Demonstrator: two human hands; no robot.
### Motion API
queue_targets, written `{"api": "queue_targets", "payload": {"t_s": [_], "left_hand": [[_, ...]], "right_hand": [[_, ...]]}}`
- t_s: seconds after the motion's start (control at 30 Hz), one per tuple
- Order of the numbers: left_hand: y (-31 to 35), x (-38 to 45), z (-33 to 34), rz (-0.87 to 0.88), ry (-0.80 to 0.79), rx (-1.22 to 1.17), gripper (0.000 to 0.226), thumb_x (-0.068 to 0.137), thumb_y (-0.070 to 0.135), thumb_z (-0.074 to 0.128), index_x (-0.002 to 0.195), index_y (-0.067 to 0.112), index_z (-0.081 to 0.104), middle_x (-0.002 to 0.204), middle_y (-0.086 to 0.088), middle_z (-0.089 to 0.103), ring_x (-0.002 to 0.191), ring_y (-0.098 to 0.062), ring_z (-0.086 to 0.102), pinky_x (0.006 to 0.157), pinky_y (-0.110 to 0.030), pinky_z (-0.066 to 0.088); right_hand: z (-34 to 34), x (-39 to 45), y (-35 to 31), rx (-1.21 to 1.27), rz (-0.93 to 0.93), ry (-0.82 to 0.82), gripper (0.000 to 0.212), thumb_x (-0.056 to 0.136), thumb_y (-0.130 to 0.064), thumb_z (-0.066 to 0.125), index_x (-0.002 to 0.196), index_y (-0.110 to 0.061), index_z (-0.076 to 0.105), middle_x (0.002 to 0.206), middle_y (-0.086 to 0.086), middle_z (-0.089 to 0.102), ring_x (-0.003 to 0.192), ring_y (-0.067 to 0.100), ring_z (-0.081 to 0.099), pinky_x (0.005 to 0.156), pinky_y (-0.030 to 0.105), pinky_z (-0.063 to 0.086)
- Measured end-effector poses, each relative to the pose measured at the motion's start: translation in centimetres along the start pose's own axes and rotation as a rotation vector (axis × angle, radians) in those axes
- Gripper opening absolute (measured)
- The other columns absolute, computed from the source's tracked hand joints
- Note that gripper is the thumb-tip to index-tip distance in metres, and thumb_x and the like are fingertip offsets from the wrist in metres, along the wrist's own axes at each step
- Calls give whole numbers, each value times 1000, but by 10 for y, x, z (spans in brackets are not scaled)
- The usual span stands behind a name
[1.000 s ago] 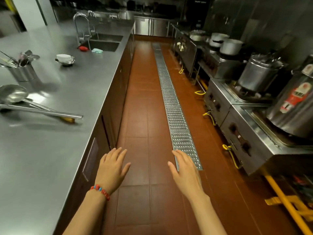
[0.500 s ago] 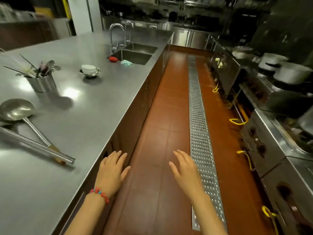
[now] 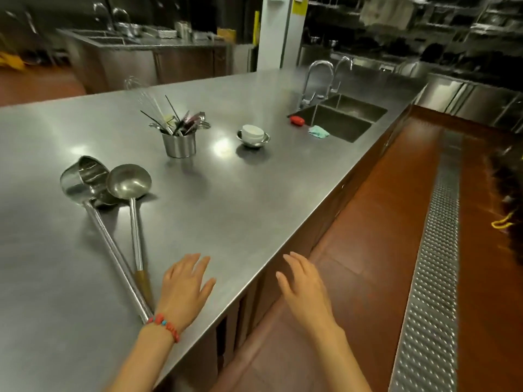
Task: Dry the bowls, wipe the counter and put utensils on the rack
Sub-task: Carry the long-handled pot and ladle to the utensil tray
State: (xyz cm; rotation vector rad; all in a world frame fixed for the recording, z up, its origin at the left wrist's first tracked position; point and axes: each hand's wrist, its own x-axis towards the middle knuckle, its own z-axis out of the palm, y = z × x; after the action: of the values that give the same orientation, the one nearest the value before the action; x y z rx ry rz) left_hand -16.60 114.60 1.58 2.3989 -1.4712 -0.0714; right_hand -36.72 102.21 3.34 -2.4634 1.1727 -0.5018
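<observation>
Our left hand (image 3: pixel 185 287) hovers over the near edge of the steel counter (image 3: pixel 240 210) with fingers straight and spread, holding nothing, and our right hand (image 3: pixel 304 290) hangs just off that edge above the floor, equally open and empty. The bowls (image 3: pixel 252 134) sit well ahead of us, toward the sink end of the counter: white ones nested inside a small metal bowl. We judge the white ones to be ceramic, so light but breakable and likely slick if wet; we would lift the stack by the metal bowl's rim with one hand under it, then separate them one at a time. The teal cloth (image 3: pixel 319 131) lies crumpled at the near corner of the sink (image 3: pixel 339 123), soft and limp, easy to pinch anywhere, and it seems the natural thing for drying and wiping. Beside it is a small red object (image 3: pixel 297 120) that we cannot identify. Closer to us, two long-handled ladles (image 3: pixel 113 188) lie with their bowls touching and their handles running back to the near edge by our left wrist; they look stiff and top-heavy, so we would grip each near mid-shaft. A steel canister (image 3: pixel 179 144) stands upright between ladles and bowls, packed with a whisk and utensils that bristle outward; it may tip if we snag a handle while wiping round it. No rack is clearly identifiable from here.
</observation>
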Motion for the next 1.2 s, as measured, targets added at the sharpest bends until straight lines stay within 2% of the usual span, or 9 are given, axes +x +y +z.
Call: {"api": "queue_targets", "payload": {"t_s": [0.1, 0.3, 0.47, 0.63, 0.73, 0.83, 1.0, 1.13, 1.2], "left_hand": [[-23, 25, 1, -90, 0, 23, 51, 92, 40, 43, 137, 16, 37, 143, -8, 40, 134, -24, 33, 110, -36, 25], [-64, 36, -7, -314, 65, -15, 53, 78, 38, 45, 112, 2, 63, 115, -21, 64, 107, -38, 60, 88, -50, 47], [-97, 26, -7, -585, 101, -13, 47, 86, 31, 54, 125, 5, 53, 133, -19, 51, 125, -35, 45, 102, -44, 35], [-102, 5, -5, -813, 157, -125, 81, 73, 57, 18, 130, 7, 49, 136, -17, 48, 128, -29, 42, 105, -38, 33], [-102, 0, 4, -955, 233, -329, 51, 89, 39, 45, 130, 9, 47, 134, -17, 49, 124, -28, 44, 104, -30, 31], [-101, 3, 13, -1114, 413, -572, 38, 88, 15, 57, 126, 13, 52, 120, -15, 58, 99, -22, 54, 88, -24, 38], [-107, 13, 26, -1299, 411, -826, 31, 87, 24, 59, 114, 8, 59, 102, -13, 66, 90, -25, 61, 84, -31, 49], [-115, 29, 30, -1276, 389, -838, 23, 83, 23, 66, 97, 5, 63, 83, -4, 61, 81, -18, 57, 65, -15, 42], [-119, 34, 30, -1257, 332, -811, 15, 81, 22, 68, 76, 10, 60, 68, -2, 54, 65, -14, 50, 58, -11, 35]], "right_hand": [[15, 50, -13, 27, -80, -47, 44, 94, -35, 46, 134, -17, 43, 142, 0, 42, 133, 15, 34, 108, 27, 29], [58, 115, -47, 94, -232, -173, 43, 93, -33, 48, 133, -16, 45, 140, 2, 45, 130, 18, 39, 104, 29, 34], [104, 158, -83, 112, -446, -350, 44, 94, -33, 47, 134, -16, 44, 142, 2, 43, 132, 18, 37, 105, 28, 32], [143, 176, -111, 191, -554, -525, 42, 94, -35, 43, 133, -20, 42, 140, -3, 43, 128, 15, 39, 100, 24, 33], [165, 178, -121, 230, -538, -632, 42, 94, -37, 42, 132, -19, 43, 139, -2, 45, 127, 16, 41, 100, 26, 35], [183, 172, -131, 320, -439, -733, 37, 93, -35, 48, 126, -18, 51, 131, 2, 53, 118, 19, 51, 98, 30, 41], [207, 161, -147, 391, -215, -839, 34, 89, -32, 56, 116, -12, 60, 111, 10, 66, 103, 23, 60, 90, 30, 46], [217, 154, -151, 403, -147, -867, 35, 89, -31, 55, 116, -10, 60, 109, 11, 67, 102, 23, 61, 89, 30, 46], [220, 151, -149, 404, -137, -856, 33, 90, -30, 55, 115, -9, 61, 108, 11, 68, 101, 24, 62, 87, 28, 46]]}}
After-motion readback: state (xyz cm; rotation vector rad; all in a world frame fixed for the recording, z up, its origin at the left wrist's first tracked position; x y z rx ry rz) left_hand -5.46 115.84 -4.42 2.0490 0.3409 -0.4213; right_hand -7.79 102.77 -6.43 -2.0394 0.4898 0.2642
